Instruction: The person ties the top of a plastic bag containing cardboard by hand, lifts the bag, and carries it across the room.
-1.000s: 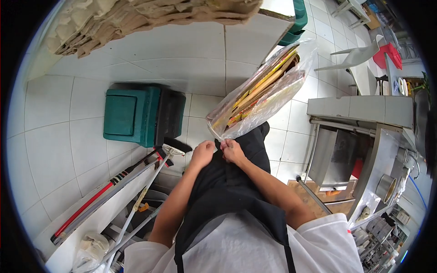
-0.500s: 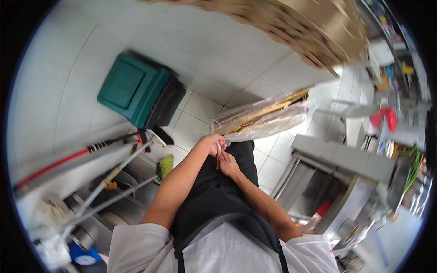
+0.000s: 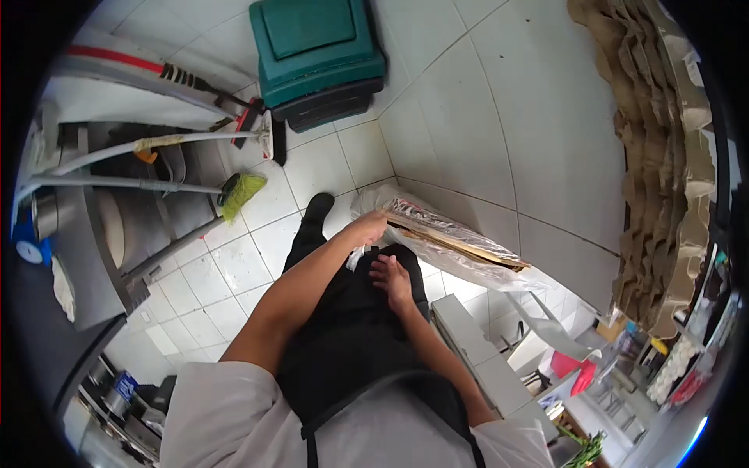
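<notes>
Your left hand (image 3: 373, 228) grips the bag (image 3: 462, 259). Your right hand (image 3: 394, 279) is loose, fingers a bit spread, near it.

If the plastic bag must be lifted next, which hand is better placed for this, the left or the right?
Probably the left hand: it is closed on the near end of the plastic bag. The right hand is open and appears to hold nothing.

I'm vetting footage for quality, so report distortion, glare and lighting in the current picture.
Head view: fisheye distortion, grout lines bowed across wall tiles, corners black; head view: pale glints on the clear plastic bag in the left hand; head view: floor tiles beyond the bag look washed out; head view: a blue-white streak glares at the lower right edge.
</notes>
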`<state>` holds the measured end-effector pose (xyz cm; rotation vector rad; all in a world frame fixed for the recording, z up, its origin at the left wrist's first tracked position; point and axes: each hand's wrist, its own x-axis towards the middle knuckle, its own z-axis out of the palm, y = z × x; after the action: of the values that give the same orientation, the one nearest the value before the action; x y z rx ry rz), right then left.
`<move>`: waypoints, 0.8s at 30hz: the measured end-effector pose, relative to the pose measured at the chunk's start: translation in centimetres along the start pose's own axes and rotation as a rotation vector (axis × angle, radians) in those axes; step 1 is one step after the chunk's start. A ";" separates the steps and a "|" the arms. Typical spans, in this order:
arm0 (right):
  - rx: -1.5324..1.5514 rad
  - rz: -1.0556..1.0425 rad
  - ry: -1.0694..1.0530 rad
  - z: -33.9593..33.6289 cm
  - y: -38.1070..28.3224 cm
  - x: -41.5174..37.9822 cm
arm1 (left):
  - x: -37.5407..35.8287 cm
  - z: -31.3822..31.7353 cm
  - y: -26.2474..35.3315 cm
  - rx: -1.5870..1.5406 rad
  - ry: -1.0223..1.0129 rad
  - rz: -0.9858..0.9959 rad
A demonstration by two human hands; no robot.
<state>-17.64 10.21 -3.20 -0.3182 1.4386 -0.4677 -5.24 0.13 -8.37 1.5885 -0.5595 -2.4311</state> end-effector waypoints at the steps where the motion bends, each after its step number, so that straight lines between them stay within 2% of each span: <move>1: -0.046 -0.009 -0.063 -0.6 -1.3 0.6 | -1.1 0.4 0.4 0.114 0.084 0.104; 2: -0.115 -0.010 -0.140 -0.8 -2.8 0.8 | -1.6 1.0 -0.2 0.072 0.109 0.110; 4: -0.094 0.042 -0.192 0.9 -5.8 1.0 | -1.7 1.2 0.0 0.805 0.312 0.191; 5: -0.048 0.085 -0.228 1.9 -7.0 1.7 | -3.5 1.7 1.0 0.879 0.313 0.270; 6: -0.051 0.077 -0.231 2.5 -7.5 3.1 | -4.0 1.7 1.2 0.881 0.319 0.277; 8: 0.050 0.243 -0.301 2.8 -8.0 6.2 | -4.8 2.2 1.3 0.951 0.382 0.270; 9: 0.035 0.260 -0.303 2.9 -7.9 7.0 | -5.5 2.8 1.1 0.832 0.499 0.257; 11: -0.085 0.332 -0.081 4.2 -8.3 8.4 | -5.5 3.0 0.2 0.821 0.526 0.273; 12: -0.085 0.335 -0.078 4.4 -8.5 8.9 | -5.4 3.1 -0.1 0.817 0.540 0.298; 14: 0.045 0.494 -0.086 3.4 -7.3 10.3 | -5.3 3.6 -1.3 0.856 0.580 0.314; 15: 0.042 0.497 -0.083 3.2 -6.4 10.9 | -5.9 3.6 -1.5 0.799 0.586 0.351; 17: -0.072 0.262 0.019 3.4 -5.1 10.9 | -6.6 3.3 -2.5 0.740 0.592 0.387; 18: -0.078 0.266 0.024 2.8 -4.8 10.7 | -7.0 3.2 -3.2 0.745 0.599 0.468; 19: -0.249 0.208 0.042 3.3 -6.0 8.9 | -7.1 2.9 -4.1 0.746 0.608 0.547; 20: -0.422 0.149 0.054 3.8 -6.8 7.4 | -7.3 1.8 -5.0 0.736 0.609 0.543; 22: -0.440 0.151 0.050 4.3 -7.0 6.2 | -7.7 -1.5 -6.3 0.539 0.083 0.617; 23: -0.453 0.151 0.047 4.4 -6.9 5.7 | -7.5 -2.3 -6.3 0.181 0.062 0.238; 24: -0.467 0.151 0.045 4.5 -7.1 5.4 | -7.2 -2.3 -6.4 0.169 0.067 0.244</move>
<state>-13.65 1.03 -3.97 -0.5689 1.5948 -0.0101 0.15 8.00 -5.78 1.5526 -0.9095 -2.1936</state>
